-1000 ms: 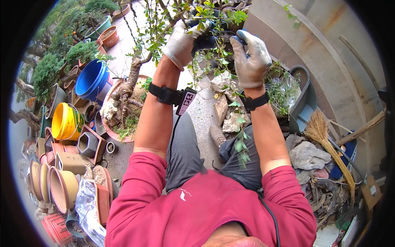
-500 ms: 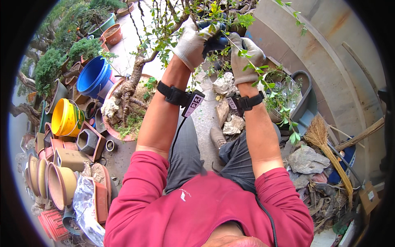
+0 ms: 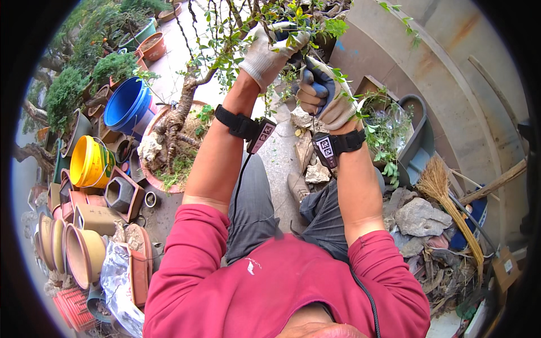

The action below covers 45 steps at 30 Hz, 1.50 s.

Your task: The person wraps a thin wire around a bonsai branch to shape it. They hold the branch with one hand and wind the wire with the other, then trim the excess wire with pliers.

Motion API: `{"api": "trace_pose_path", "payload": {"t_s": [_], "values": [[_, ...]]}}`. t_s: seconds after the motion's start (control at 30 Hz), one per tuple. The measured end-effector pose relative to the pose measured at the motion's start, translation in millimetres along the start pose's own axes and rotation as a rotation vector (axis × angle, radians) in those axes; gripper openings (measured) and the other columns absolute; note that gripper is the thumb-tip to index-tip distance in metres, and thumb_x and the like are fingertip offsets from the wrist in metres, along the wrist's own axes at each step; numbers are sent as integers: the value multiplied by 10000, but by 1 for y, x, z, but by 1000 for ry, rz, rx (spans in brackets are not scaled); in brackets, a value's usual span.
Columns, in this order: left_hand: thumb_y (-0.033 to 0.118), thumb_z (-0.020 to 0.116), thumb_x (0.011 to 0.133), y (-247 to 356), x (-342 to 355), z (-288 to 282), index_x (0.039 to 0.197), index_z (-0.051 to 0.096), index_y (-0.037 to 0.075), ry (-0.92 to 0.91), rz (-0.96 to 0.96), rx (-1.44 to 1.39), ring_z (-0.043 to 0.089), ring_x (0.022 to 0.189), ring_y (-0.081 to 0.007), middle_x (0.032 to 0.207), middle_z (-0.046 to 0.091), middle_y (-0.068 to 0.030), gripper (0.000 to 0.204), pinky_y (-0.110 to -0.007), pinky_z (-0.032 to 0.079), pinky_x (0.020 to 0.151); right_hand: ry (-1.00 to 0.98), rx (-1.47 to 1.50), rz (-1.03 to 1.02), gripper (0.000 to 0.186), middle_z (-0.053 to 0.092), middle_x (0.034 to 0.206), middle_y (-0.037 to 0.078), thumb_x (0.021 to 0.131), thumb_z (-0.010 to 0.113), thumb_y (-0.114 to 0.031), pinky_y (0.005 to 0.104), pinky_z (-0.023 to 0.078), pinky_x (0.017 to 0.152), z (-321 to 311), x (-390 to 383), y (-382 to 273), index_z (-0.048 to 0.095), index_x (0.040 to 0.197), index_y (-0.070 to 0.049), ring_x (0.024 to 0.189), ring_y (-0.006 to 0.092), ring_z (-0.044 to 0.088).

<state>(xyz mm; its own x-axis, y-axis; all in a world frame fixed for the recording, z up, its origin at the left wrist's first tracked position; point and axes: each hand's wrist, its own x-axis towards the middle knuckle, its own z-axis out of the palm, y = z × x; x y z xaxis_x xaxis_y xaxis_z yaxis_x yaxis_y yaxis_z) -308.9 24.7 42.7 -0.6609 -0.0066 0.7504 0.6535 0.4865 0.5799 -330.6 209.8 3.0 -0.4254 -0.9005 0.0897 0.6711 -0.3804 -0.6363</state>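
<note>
My left hand (image 3: 271, 55), in a pale work glove with a dark palm, is closed around a leafy branch (image 3: 234, 53) of a potted bonsai tree. Its fingertips are partly hidden by leaves. Just to the right and a little lower, my right hand (image 3: 328, 96) has its gloved fingers curled in, the dark blue palm side showing. What it holds is hidden by the fingers; small leafy sprigs (image 3: 340, 76) show beside it. The tree's thick, knotted trunk (image 3: 179, 115) rises from a round pot (image 3: 151, 176) to my left.
A blue bucket (image 3: 125, 107), a yellow bucket (image 3: 87, 163) and several stacked pots (image 3: 84, 253) crowd the left. Rocks (image 3: 304, 152) lie below my hands. At right are a grey-green tub (image 3: 420, 135) with cut greenery, a straw broom (image 3: 445, 197) and a large stone (image 3: 422, 218).
My right hand has turned over, showing its curled fingers and palm side, and moved slightly down. The long leafy sprig across its wrist has shifted. My left hand has barely moved.
</note>
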Motion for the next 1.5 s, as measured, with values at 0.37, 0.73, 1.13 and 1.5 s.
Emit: {"api": "trace_pose_path", "payload": {"t_s": [0.37,0.73,1.13,1.5], "values": [[408,787,886,-5,-1,7,1123,643,-15,-37,-263,-336,654,818,-127,952,712,-64,506,-303,539,743,-166,121,-81,354,451,673,-9,1063,457,-370,273,313,507,-7,3,7,607,1023,-52,536,107,345],[348,730,940,6,6,21,1067,715,-24,44,-298,-39,689,765,-146,872,754,-93,393,-342,542,695,774,-724,-450,223,620,676,-11,1018,607,-227,209,358,462,67,-40,73,702,1004,-26,512,31,478],[344,687,966,10,1,8,1044,723,-10,-90,-441,116,721,755,-179,859,758,-113,364,-344,543,693,637,-743,-582,228,499,590,-50,989,612,-153,207,284,429,98,-96,16,733,1031,36,454,24,396],[273,647,1000,5,-12,0,1113,691,-13,-87,-301,-121,702,930,-195,1068,697,-117,311,-327,562,828,353,-23,-463,331,323,585,-75,1078,446,-216,223,240,462,58,-102,-6,614,1199,42,486,36,277]]}}
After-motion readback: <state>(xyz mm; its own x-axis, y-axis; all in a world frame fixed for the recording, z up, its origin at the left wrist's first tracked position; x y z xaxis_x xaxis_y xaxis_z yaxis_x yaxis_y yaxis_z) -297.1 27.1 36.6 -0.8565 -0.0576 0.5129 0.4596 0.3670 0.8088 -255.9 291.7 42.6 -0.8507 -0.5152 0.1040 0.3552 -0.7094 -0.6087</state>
